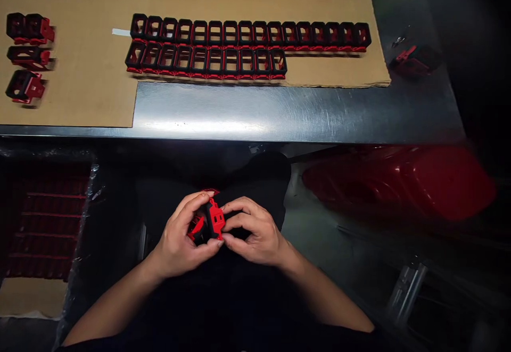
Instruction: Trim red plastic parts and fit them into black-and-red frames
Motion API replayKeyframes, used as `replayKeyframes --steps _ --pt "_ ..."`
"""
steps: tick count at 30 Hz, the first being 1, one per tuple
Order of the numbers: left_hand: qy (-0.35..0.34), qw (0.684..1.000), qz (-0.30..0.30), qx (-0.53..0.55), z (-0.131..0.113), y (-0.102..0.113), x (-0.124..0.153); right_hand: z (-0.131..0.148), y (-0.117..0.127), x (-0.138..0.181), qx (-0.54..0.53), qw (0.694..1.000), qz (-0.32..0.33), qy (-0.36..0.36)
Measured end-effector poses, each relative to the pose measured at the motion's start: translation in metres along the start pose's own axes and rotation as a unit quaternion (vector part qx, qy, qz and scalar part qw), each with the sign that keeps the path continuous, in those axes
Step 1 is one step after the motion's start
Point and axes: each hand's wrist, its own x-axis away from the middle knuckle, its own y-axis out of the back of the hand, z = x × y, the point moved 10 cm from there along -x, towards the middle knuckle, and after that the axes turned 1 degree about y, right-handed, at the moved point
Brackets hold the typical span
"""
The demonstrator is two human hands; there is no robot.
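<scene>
We look down on a steel table (255, 112) with a brown cardboard sheet (80, 101) lying on it. On the cardboard are long rows of black and red frames (247, 35), and three more frames (27, 56) sit apart at the left side. One other frame (415, 60) lies on the bare steel at the right, near the cardboard edge. Below the table we see a big shiny red object (399, 181) at the right, and at the left a wrapped stack of red pieces (43, 224); it is too dark to tell more. In front of the table, the left hand (179, 237) and the right hand (255, 232) are close together, and both hold one small black and red frame (211, 220). The left fingers (195, 205) curl around its left side, and the right fingers (239, 224) press on its right side. The frame sits between the two hands, not fully covered.
</scene>
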Motion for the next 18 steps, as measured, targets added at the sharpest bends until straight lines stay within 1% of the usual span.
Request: replayKeyframes --steps 3,6,9,13,18 --pt "-0.021 0.999 -0.017 -0.041 -0.006 0.002 0.001 -0.01 0.002 0.001 -0.078 0.995 0.005 -0.07" --pt "-0.027 0.998 -0.02 -0.062 -0.004 0.0 0.004 -0.021 0.0 0.004 -0.171 0.973 -0.002 -0.153" --pt "-0.064 0.994 -0.021 -0.089 -0.006 -0.003 0.007 -0.027 -0.011 0.006 -0.196 0.956 0.007 -0.216" --pt "-0.135 0.98 -0.017 -0.147 -0.012 -0.009 0.01 -0.028 -0.019 0.005 -0.152 0.957 0.007 -0.247" --pt "-0.176 0.968 -0.028 -0.175 -0.01 -0.008 0.014 -0.024 -0.016 0.0 -0.146 0.966 -0.01 -0.214"
